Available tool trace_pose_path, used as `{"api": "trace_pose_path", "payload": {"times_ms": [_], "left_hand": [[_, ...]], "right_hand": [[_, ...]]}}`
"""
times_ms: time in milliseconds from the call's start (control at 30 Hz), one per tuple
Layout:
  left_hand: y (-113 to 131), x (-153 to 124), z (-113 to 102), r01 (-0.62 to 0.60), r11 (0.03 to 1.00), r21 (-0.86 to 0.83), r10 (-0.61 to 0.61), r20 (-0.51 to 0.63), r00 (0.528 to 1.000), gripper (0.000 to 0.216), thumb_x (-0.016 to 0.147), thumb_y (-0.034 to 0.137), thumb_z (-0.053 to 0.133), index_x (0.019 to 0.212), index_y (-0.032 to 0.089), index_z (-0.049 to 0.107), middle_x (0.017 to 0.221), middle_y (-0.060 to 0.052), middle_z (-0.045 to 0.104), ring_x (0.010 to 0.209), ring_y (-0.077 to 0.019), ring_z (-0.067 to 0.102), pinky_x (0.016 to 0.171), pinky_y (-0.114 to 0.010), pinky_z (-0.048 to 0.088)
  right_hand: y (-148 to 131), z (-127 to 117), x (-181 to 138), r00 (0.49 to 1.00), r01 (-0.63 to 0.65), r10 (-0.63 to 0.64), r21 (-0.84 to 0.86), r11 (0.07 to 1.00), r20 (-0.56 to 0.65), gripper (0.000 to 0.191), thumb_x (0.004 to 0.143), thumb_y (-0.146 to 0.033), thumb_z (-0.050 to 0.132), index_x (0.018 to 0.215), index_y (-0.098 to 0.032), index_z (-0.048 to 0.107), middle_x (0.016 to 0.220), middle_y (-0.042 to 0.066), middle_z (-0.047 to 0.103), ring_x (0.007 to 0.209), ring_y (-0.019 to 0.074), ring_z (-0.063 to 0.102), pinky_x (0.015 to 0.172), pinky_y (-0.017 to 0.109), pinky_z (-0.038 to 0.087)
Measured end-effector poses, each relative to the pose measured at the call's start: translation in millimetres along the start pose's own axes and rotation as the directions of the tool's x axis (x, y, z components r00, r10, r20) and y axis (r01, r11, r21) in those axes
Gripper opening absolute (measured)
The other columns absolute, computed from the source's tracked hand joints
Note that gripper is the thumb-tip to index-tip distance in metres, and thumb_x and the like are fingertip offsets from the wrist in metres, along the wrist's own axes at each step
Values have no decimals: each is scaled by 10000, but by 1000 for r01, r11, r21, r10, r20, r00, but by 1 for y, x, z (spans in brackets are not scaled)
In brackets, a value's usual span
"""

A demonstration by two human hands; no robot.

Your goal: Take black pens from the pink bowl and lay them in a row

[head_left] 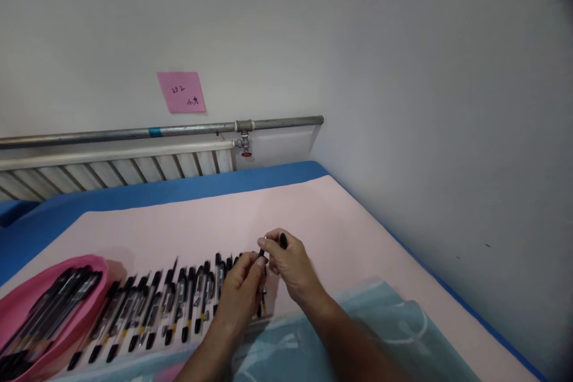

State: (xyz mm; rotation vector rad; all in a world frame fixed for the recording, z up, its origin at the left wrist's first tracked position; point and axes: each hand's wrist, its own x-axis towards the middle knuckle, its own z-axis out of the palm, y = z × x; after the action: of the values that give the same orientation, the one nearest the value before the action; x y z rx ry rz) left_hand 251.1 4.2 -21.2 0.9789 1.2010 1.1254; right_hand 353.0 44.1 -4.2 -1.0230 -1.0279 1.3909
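Observation:
My left hand [244,286] is closed around a pen, whose dark upper end [261,252] shows above the fingers. My right hand [289,265] meets it there, thumb and forefinger pinched at the pen's top; a small shiny bit at the fingertips is too small to name. A black pen cap [283,241] sticks out between the right hand's fingers. To the left, a long row of pen parts [156,304] lies on the pink tabletop: clear barrels, black caps and yellowish-tipped pieces. The left hand partly covers the row's right end.
A pink basin [101,304] with a bundle of black pens [58,304] stands at the left. Light blue patterned cloth [394,316] lies along the near edge. Behind the blue-edged table [250,176] are a radiator [120,170], a pipe and walls.

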Motion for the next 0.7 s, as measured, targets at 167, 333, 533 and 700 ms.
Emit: {"api": "trace_pose_path", "payload": {"times_ms": [167,333,533,700], "left_hand": [[2,0,0,31,1000,-2,-31,3,1000,332,752,512,516,708,191,447,479,108,329,359,-19,216,364,-150,160],[2,2,-1,23,1000,12,-23,-10,1000,334,739,511,534,698,194,435,472,113,319,348,-16,213,359,-150,160],[1,2,-2,25,999,31,-24,-18,1000,315,756,505,511,729,197,452,460,117,306,346,-15,199,356,-147,155],[-2,2,-2,4,999,41,-4,13,1000,319,746,491,539,717,181,470,475,105,342,371,-13,253,364,-133,180]], "right_hand": [[-2,1,-1,987,-153,148,76,985,68,210,657,-328,634,772,-156,593,487,-75,415,378,46,282,377,203,231],[-3,1,-2,993,-118,118,50,992,0,205,615,-296,680,627,-176,514,417,-104,336,357,36,255,377,198,208],[-2,3,-2,983,-182,178,67,981,51,181,649,-303,653,745,-171,576,417,-103,341,348,38,240,365,197,189],[-2,-1,1,990,-139,142,149,979,-8,187,608,-275,677,660,-172,530,446,-95,372,345,23,234,356,190,167]]}}
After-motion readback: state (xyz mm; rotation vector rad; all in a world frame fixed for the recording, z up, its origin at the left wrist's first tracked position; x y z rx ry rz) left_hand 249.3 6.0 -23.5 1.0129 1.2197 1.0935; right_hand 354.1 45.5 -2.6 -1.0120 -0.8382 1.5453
